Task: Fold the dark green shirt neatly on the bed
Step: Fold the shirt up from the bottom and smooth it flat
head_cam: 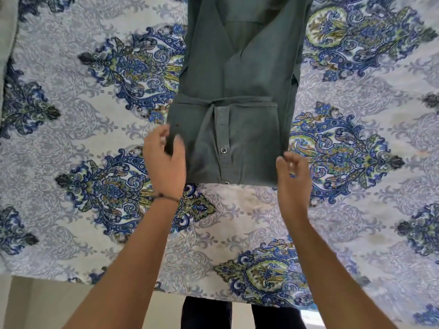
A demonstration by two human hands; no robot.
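The dark green shirt (237, 91) lies flat on the bed, folded into a long narrow strip that runs away from me. Its near end is doubled back, with the snap-button placket on top. My left hand (164, 160) grips the left edge of this doubled part, thumb on top and fingers beyond the edge. My right hand (293, 174) is at the right edge, near the front corner, with curled fingertips pinching the fabric. The far end of the shirt runs out of the top of the view.
The bed is covered by a white sheet with a blue and green paisley pattern (107, 186). Its front edge (142, 284) runs just in front of my legs, with pale floor below. A grey cloth edge (7, 32) shows at the far left.
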